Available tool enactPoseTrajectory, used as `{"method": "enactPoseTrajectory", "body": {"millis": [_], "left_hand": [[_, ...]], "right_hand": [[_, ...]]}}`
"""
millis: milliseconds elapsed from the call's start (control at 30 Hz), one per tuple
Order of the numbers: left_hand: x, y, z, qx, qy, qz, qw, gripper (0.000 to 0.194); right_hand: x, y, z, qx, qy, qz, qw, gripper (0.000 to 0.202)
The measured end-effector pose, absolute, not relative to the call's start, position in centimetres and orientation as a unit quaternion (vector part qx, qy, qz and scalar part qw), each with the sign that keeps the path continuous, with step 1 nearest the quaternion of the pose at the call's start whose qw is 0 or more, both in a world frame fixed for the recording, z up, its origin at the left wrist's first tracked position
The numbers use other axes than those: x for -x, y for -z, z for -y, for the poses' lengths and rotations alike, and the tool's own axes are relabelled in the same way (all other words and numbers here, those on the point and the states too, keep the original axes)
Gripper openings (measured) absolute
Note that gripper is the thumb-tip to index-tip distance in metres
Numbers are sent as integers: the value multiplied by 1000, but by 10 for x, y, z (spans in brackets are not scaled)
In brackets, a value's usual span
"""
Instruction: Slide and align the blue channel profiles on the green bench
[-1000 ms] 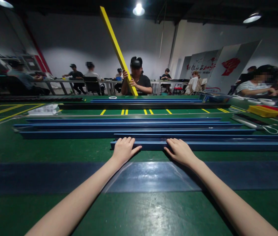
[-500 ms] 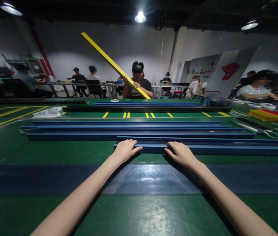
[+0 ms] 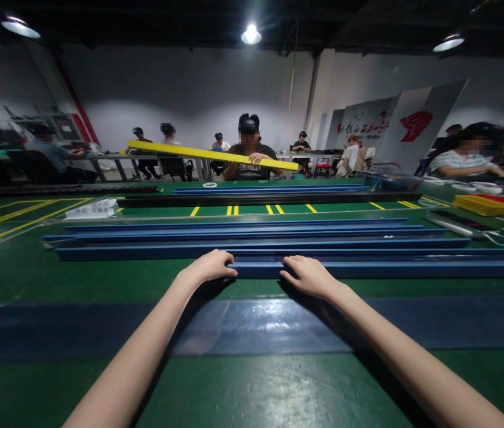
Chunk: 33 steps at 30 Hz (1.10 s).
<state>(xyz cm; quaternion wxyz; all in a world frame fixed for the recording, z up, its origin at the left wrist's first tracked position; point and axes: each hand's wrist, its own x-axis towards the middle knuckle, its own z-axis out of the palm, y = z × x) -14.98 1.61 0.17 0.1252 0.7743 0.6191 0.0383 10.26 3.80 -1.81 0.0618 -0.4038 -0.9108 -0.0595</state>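
My left hand point(image 3: 210, 266) curls over the left end of a long blue U-shaped channel point(image 3: 258, 271), its thumb on the near wall. A short way along the same channel, my right hand point(image 3: 308, 276) has its fingers over the top and the thumb on the near side. The channel lies on the green table, running off past the right edge of view. Just behind it several more blue channels point(image 3: 127, 252) lie lengthwise. Under my forearms a flat, clear bluish strip point(image 3: 256, 327) stretches across the table.
Farther back lie a long black bar point(image 3: 270, 199) and more blue strips point(image 3: 274, 189). Across the table a person holds a yellow bar point(image 3: 207, 156). Yellow and red trays point(image 3: 481, 205) and a phone-like device with a white cord point(image 3: 463, 223) are at right; a white packet point(image 3: 94, 209) is at left.
Both my hands have shifted left, the left one now more bent at the wrist over the channel's end. The person opposite has lowered the yellow bar from a steep slant to nearly level.
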Motion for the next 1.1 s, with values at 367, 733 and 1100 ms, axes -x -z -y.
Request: {"method": "enactPoseTrajectory", "body": {"millis": [367, 733, 1100], "left_hand": [[162, -4, -18, -770, -38, -628, 108, 24], [112, -2, -11, -818, -96, -565, 43, 17], [30, 7, -36, -847, -125, -517, 7, 19]], "right_hand": [[-50, 15, -38, 342, 30, 937, 64, 25], [-140, 13, -48, 423, -15, 902, 79, 27], [-246, 18, -59, 504, 28, 851, 144, 19]]}}
